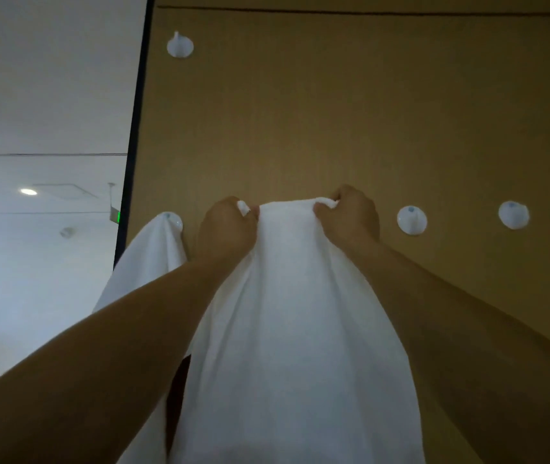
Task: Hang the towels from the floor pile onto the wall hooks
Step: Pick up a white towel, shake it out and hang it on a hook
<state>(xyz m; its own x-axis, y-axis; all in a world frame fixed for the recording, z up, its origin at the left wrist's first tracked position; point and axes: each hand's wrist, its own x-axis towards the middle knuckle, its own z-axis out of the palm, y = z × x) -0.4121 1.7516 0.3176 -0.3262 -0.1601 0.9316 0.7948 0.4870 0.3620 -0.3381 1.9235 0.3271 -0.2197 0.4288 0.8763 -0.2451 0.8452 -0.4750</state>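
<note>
One hung towel sits on a hook just left of the white towel you hold. Each grip, left hand and right hand, pinches its top edge at the wall. Right of it, a near hook and a far hook wait bare. You can't see the floor pile.

My towel plain white, 2nd towel plain white, 2 hooks white with pale blue spots, wall tan, edge strip black.
</note>
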